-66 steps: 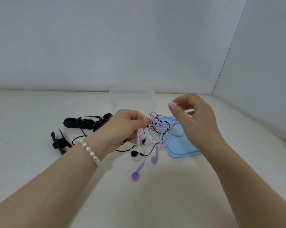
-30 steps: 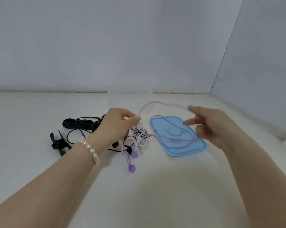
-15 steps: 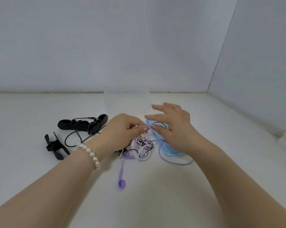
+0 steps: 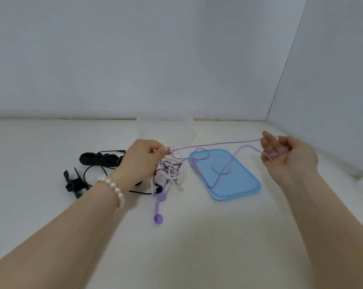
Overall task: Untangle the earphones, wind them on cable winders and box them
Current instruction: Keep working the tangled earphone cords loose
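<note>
Purple earphone cable (image 4: 216, 144) taut between pinching left hand (image 4: 143, 159) and gripping right hand (image 4: 289, 157).

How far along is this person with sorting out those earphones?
Early on. Nothing is wound or boxed yet: the black cable winders lie unused and the clear box stands open, its blue lid beside it. In hand: the left hand pinches the tangle while the right hand draws a purple cable out. Left: freeing the white and black cords, winding, boxing.
</note>
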`<state>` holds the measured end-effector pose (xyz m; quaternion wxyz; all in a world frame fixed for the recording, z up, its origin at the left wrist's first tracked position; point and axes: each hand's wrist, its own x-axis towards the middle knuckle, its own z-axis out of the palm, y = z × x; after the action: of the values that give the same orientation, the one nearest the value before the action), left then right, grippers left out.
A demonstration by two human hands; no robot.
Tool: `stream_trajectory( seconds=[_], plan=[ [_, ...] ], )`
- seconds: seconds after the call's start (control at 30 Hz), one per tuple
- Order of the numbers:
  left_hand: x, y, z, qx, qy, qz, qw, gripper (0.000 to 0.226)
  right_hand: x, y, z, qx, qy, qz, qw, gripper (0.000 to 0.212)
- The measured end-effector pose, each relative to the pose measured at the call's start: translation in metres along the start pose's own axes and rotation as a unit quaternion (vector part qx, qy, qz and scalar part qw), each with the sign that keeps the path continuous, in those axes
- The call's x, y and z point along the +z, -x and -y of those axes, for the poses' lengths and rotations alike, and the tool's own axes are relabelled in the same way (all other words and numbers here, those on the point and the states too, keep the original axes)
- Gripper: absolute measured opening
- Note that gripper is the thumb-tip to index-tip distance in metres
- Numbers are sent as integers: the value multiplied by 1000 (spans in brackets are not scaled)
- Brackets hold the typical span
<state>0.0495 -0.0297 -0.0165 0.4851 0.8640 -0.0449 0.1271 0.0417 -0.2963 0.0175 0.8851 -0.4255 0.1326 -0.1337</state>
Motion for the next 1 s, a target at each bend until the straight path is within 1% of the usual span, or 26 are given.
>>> stream_trajectory(
  seconds=[0.03,0.07,0.1,0.13,0.17,0.2,0.23,0.3,0.33,0.37,0.4,0.43,0.47,0.5,0.53,0.57,0.6,0.63,0.67,0.7,0.73,0.77,0.8,0.83,0.93,1.0],
  plan=[
    [0,0,0,2,1,-2,1000,26,-2,-4,-3,-7,89,-40,995,25],
    [0,1,-1,5,4,-1,1000,27,-2,-7,-8,-17,218,-67,973,24],
    [1,1,-3,9,9,3,1000,27,-2,-10,-14,-31,374,-78,924,20],
    [2,2,-5,17,15,8,1000,27,-2,-11,-20,-53,526,-72,846,13],
    [3,3,-6,27,17,14,999,26,1,-11,-25,-88,651,-62,751,17],
    [4,4,-7,39,12,21,999,24,5,-7,-28,-135,719,-51,680,32],
    [6,5,-9,49,-2,29,998,21,11,-1,-31,-197,725,-26,659,43],
    [8,6,-10,62,-26,40,997,17,24,18,-37,-304,646,76,696,53],
    [10,7,-11,67,-29,45,996,17,31,27,-41,-331,609,138,707,55],
    [10,8,-11,72,-27,50,996,17,36,34,-45,-334,606,192,696,55],
    [11,9,-12,75,-23,56,995,17,40,38,-50,-329,631,230,664,55],
    [11,11,-12,78,-21,62,995,18,42,39,-54,-327,672,254,615,54],
    [11,11,-12,80,-23,68,994,18,42,38,-56,-323,717,262,559,49],
    [12,12,-11,82,-26,71,994,19,42,36,-57,-319,745,263,523,38],
    [12,11,-10,83,-31,75,993,19,41,34,-55,-323,747,261,518,29],
    [13,10,-8,79,-36,75,993,19,39,33,-53,-327,725,265,544,24],
    [12,8,-6,71,-41,69,994,19,40,34,-51,-310,679,270,607,22],
    [11,6,-4,60,-43,57,996,20,40,37,-48,-266,608,272,697,24],
    [8,4,-3,47,-41,40,997,23,40,38,-42,-208,491,263,804,28],
    [6,1,-1,33,-31,23,999,25,39,35,-36,-136,336,239,901,30],
    [3,-1,0,20,-18,9,1000,26,35,28,-31,-61,175,205,961,30],
    [2,-2,0,10,-3,1,1000,26,30,23,-25,-9,52,161,985,29],
    [1,-2,-1,4,8,-3,1000,27,24,17,-20,18,-18,120,992,29],
    [2,-1,-1,3,9,-4,1000,27,18,12,-18,33,-51,86,994,29],
    [4,0,-1,5,-20,-9,1000,25,6,2,-17,-7,-26,2,1000,24],
    [2,-2,0,6,-17,-34,999,25,4,-4,-15,-51,67,-68,994,21]
  ],
)
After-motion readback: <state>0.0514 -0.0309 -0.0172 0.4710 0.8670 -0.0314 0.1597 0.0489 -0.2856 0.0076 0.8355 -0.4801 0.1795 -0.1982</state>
